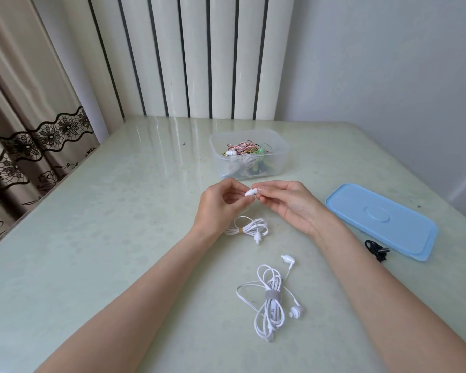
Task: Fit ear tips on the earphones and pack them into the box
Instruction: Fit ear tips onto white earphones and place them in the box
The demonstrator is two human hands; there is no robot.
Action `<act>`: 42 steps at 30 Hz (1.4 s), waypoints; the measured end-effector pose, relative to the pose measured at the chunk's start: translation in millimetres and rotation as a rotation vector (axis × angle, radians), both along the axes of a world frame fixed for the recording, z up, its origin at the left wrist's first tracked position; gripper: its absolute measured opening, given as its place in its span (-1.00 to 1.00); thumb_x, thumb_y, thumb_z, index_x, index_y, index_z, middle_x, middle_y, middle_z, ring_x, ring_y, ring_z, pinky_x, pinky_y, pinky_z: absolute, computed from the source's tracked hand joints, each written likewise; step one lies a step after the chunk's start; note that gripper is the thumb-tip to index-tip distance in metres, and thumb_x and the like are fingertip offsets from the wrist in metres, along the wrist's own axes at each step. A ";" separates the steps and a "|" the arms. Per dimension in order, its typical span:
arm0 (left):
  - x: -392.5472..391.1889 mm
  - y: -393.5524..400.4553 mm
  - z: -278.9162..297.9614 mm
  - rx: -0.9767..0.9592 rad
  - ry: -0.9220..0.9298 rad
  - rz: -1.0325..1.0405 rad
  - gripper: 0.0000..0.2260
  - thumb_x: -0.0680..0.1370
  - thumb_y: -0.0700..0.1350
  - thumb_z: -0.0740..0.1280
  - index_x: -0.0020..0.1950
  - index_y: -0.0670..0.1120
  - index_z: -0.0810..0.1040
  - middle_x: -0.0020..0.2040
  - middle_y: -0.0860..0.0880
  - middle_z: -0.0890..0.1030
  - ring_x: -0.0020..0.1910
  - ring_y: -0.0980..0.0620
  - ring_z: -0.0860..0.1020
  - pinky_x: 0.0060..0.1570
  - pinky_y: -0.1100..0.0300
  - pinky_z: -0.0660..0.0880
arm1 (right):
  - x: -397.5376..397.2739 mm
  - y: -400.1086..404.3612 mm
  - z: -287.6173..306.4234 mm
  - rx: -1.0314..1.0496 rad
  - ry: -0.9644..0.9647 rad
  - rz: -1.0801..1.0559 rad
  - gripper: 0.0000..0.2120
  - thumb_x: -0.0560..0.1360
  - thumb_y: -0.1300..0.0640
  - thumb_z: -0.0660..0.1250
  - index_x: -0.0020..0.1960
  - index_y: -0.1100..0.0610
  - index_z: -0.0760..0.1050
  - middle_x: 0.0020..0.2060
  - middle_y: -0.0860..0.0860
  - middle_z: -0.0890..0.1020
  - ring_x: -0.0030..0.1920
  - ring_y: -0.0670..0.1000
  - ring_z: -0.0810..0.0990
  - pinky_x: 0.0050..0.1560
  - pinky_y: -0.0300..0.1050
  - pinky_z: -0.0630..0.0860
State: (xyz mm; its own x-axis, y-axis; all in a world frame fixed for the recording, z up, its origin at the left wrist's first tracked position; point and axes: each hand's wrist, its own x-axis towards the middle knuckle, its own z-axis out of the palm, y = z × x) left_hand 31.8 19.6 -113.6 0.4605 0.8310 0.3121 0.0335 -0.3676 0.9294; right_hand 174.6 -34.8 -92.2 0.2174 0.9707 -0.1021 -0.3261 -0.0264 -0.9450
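Pale green table (pixel 119 238) | both grips, left hand (pixel 218 203) and right hand (pixel 288 203), pinch white earbud (pixel 250 191)

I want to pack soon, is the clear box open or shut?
Open: the clear box has no cover, and the blue lid lies flat on the table to its right.

table (pixel 119 238) pale green, glossy | curtain (pixel 24 117) beige, black lace | radiator (pixel 189 55) white, behind table

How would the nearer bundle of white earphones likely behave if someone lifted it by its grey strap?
The nearer bundle would probably hold together at the grey strap. Its loose loops and both earbuds lie outside the strap, so they would likely dangle. It looks light.
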 end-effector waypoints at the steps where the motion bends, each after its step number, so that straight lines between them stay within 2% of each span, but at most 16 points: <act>1: -0.7 0.3 0.3 -0.006 -0.012 -0.015 -0.86 0.41 -0.25 0.43 -0.23 -0.05 0.53 -0.29 0.06 0.59 -0.34 0.24 0.54 -0.24 0.38 0.50 | -0.1 -0.7 1.0 -0.002 0.024 0.002 -0.89 0.45 0.43 0.26 -0.12 0.33 0.55 -0.37 0.05 0.68 -0.35 -0.13 0.62 -0.22 -0.38 0.56; 6: -2.5 0.3 1.6 -0.019 -0.049 -0.065 -0.85 0.41 -0.29 0.42 -0.22 -0.06 0.54 -0.26 -0.02 0.61 -0.27 0.09 0.55 -0.19 0.29 0.51 | -0.2 -2.4 4.2 -0.035 0.106 0.024 -0.88 0.47 0.43 0.23 -0.13 0.33 0.54 -0.39 0.04 0.67 -0.38 -0.14 0.62 -0.25 -0.39 0.56; 9: -4.0 -1.6 3.7 -0.070 -0.097 -0.106 -0.86 0.41 -0.32 0.41 -0.21 -0.09 0.55 -0.25 -0.03 0.62 -0.29 0.14 0.55 -0.21 0.35 0.51 | -0.3 -3.4 5.2 -0.069 0.163 0.042 -0.86 0.48 0.43 0.22 -0.15 0.32 0.54 -0.40 0.05 0.66 -0.40 -0.14 0.61 -0.28 -0.40 0.55; 12: -6.7 -1.0 5.4 -0.168 -0.161 -0.142 -0.88 0.41 -0.33 0.39 -0.20 -0.12 0.56 -0.30 0.07 0.65 -0.27 0.17 0.58 -0.20 0.37 0.52 | 0.1 -2.5 6.6 -0.080 0.192 0.062 -0.86 0.48 0.41 0.22 -0.15 0.31 0.55 -0.40 0.05 0.65 -0.40 -0.14 0.60 -0.31 -0.40 0.54; 15: -5.8 -0.2 3.7 -0.193 -0.151 -0.107 -0.89 0.42 -0.33 0.39 -0.20 -0.13 0.56 -0.34 0.09 0.64 -0.31 0.22 0.57 -0.24 0.40 0.50 | -1.3 -1.8 5.5 -0.077 0.116 0.072 -0.88 0.47 0.41 0.24 -0.11 0.32 0.55 -0.39 0.05 0.65 -0.39 -0.14 0.60 -0.28 -0.40 0.55; 17: -2.6 -0.3 0.0 -0.151 -0.090 -0.032 -0.87 0.42 -0.30 0.41 -0.23 -0.09 0.55 -0.32 0.06 0.61 -0.35 0.24 0.54 -0.27 0.41 0.48 | 1.0 -2.2 7.4 -0.076 -0.015 0.014 -0.88 0.46 0.42 0.26 -0.04 0.38 0.55 -0.37 0.08 0.64 -0.40 -0.13 0.61 -0.26 -0.39 0.56; 19: -0.5 1.6 -4.1 -0.076 0.013 0.069 -0.86 0.42 -0.23 0.44 -0.26 -0.04 0.54 -0.30 0.05 0.59 -0.36 0.26 0.51 -0.28 0.44 0.45 | 14.2 -2.2 13.4 -0.044 -0.197 -0.134 -0.83 0.46 0.42 0.27 0.03 0.45 0.52 -0.37 0.11 0.59 -0.45 -0.15 0.58 -0.30 -0.38 0.55; 22: -2.7 6.7 -6.7 0.038 0.252 0.151 -0.95 0.43 -0.15 0.43 -0.22 -0.05 0.58 -0.29 0.06 0.59 -0.35 0.23 0.50 -0.30 0.48 0.39 | 46.9 -3.7 24.1 -0.049 -0.619 -0.393 -0.85 0.45 0.39 0.30 -0.01 0.41 0.56 -0.39 0.11 0.56 -0.55 -0.19 0.53 -0.33 -0.39 0.54; 25: -8.3 9.4 -5.0 0.097 0.431 0.174 -0.91 0.47 -0.12 0.37 -0.09 -0.11 0.64 -0.23 0.02 0.59 -0.27 0.11 0.50 -0.25 0.38 0.38 | 64.5 -2.5 23.4 -0.182 -1.120 -0.363 -0.87 0.43 0.35 0.30 -0.12 0.27 0.63 -0.43 0.06 0.56 -0.56 -0.22 0.50 -0.29 -0.42 0.46; 27: -10.4 10.6 0.5 0.098 0.453 0.180 -0.87 0.51 -0.12 0.32 -0.04 -0.12 0.63 -0.18 0.01 0.61 -0.23 0.08 0.50 -0.22 0.28 0.39 | 66.9 -0.8 17.8 -0.238 -1.299 -0.301 -0.85 0.42 0.34 0.29 -0.12 0.23 0.64 -0.46 -0.03 0.52 -0.41 -0.13 0.51 -0.16 -0.30 0.43; 28: -10.9 11.6 4.1 0.108 0.446 0.186 -0.86 0.52 -0.14 0.30 -0.02 -0.11 0.63 -0.14 0.00 0.62 -0.23 0.07 0.51 -0.20 0.27 0.39 | 67.7 -0.2 14.9 -0.252 -1.340 -0.284 -0.83 0.42 0.34 0.29 -0.10 0.23 0.64 -0.42 -0.02 0.54 -0.31 -0.04 0.51 -0.09 -0.25 0.41; 32: -14.3 6.9 25.9 0.197 0.306 0.124 -0.76 0.48 -0.32 0.24 -0.13 -0.06 0.65 -0.14 0.02 0.62 -0.26 0.21 0.52 -0.23 0.45 0.40 | 68.4 2.8 7.6 -0.296 -1.436 -0.200 -0.80 0.43 0.30 0.30 0.00 0.19 0.63 -0.06 0.16 0.65 -0.02 0.14 0.58 -0.01 -0.22 0.40; 34: -19.2 1.4 40.2 0.276 0.247 0.031 -0.65 0.43 -0.40 0.20 -0.20 0.02 0.63 -0.14 0.08 0.56 -0.19 0.22 0.50 -0.16 0.45 0.40 | 65.5 6.1 7.2 -0.298 -1.478 -0.182 -0.78 0.44 0.32 0.27 0.00 0.19 0.63 -0.01 0.16 0.65 0.04 0.16 0.58 0.04 -0.20 0.42; 36: -24.5 -4.3 51.5 0.366 0.245 -0.120 -0.63 0.38 -0.40 0.18 -0.20 0.04 0.63 -0.12 0.12 0.50 -0.10 0.19 0.48 -0.11 0.46 0.39 | 62.4 10.9 8.0 -0.278 -1.495 -0.198 -0.77 0.43 0.34 0.25 -0.02 0.21 0.63 0.00 0.16 0.65 0.05 0.16 0.58 0.06 -0.17 0.43; 39: -26.7 -13.7 46.0 0.558 0.400 -0.362 -0.65 0.33 -0.34 0.18 -0.12 0.00 0.66 -0.10 0.12 0.50 -0.12 0.19 0.42 -0.08 0.40 0.37 | 58.2 11.6 10.5 -0.210 -1.466 -0.284 -0.81 0.41 0.34 0.27 -0.08 0.24 0.64 -0.08 0.16 0.67 -0.03 0.10 0.60 0.03 -0.16 0.46; 42: -22.2 -15.6 20.7 0.760 0.618 -0.440 -0.74 0.41 -0.31 0.27 -0.06 -0.04 0.65 -0.03 0.03 0.58 -0.10 0.12 0.35 -0.04 0.29 0.39 | 49.7 0.6 12.7 -0.148 -1.223 -0.334 -0.89 0.41 0.30 0.34 -0.13 0.24 0.64 -0.28 0.11 0.63 -0.42 -0.23 0.55 -0.21 -0.29 0.49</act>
State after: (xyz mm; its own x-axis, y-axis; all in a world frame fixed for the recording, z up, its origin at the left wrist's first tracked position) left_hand 9.6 4.0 -92.9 0.9271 0.2401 0.2879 0.1433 -0.9367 0.3195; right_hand 224.3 -34.2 -79.5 0.4760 0.8476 0.2346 0.7396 -0.2415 -0.6282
